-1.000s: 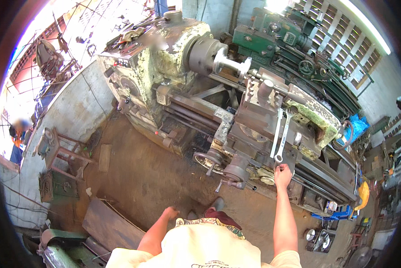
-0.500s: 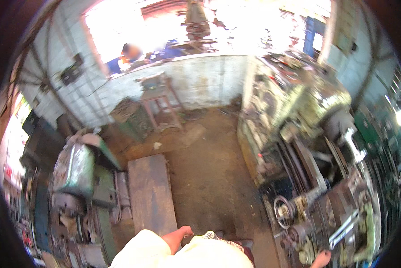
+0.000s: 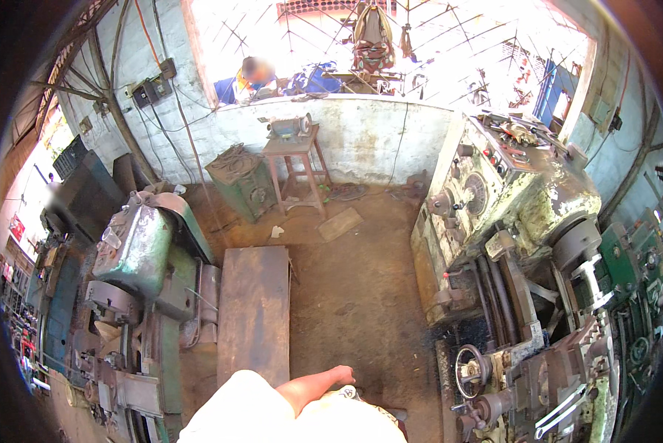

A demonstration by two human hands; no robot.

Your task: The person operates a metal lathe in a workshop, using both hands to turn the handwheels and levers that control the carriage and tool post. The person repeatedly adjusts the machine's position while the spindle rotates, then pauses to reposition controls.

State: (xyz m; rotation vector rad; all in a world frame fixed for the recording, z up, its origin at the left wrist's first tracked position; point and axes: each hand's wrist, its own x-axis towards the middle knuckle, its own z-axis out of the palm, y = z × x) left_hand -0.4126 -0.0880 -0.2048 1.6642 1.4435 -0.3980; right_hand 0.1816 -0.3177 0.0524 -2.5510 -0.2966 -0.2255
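My left hand (image 3: 342, 375) is held out in front of my body, beyond a white sleeve (image 3: 246, 410). Its fingers look loosely curled in, and I see nothing in them. It is over the brown floor, near the end of a low wooden bench (image 3: 254, 310) and touching neither bench nor machine. My right hand is out of view. To my right stands a worn, pale lathe (image 3: 494, 177) with a handwheel (image 3: 472, 371) on its near side. Bright metal spanners (image 3: 560, 412) lie on its carriage.
A green lathe (image 3: 136, 247) stands at the left. By the far wall are a bench grinder (image 3: 289, 127) on a small stand and a green box (image 3: 239, 181) with coiled material on top. A flat piece (image 3: 340, 224) lies on the floor. Beyond the window opening is another person (image 3: 254, 77).
My view has shifted and sharpened. My right hand, earlier at the lathe carriage beside the spanners, has left the picture. My left hand reaches farther right and forward.
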